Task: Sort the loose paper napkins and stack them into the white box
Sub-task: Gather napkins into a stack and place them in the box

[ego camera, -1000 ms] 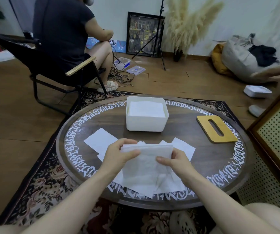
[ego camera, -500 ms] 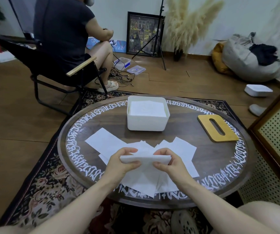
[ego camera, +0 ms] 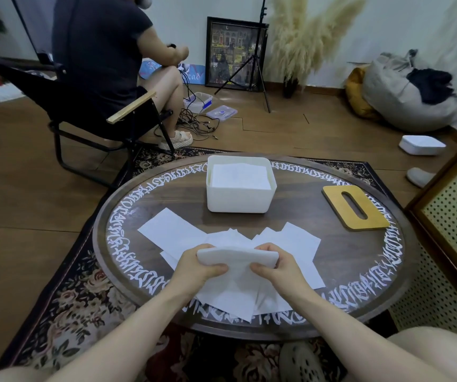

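Both hands pinched one bundle of napkins (ego camera: 237, 257) at the table's (ego camera: 332, 260) near edge, left hand (ego camera: 197, 267) and right hand (ego camera: 278, 268) gripping opposite ends, likely squaring it for the white box (ego camera: 239, 198) at the far edge; loose napkins (ego camera: 172, 234) lay beneath.

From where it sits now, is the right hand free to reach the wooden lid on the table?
Probably not yet. The right hand and left hand both grip the napkin stack. The path to the wooden lid over the table looks bare, so it would only need to let go.
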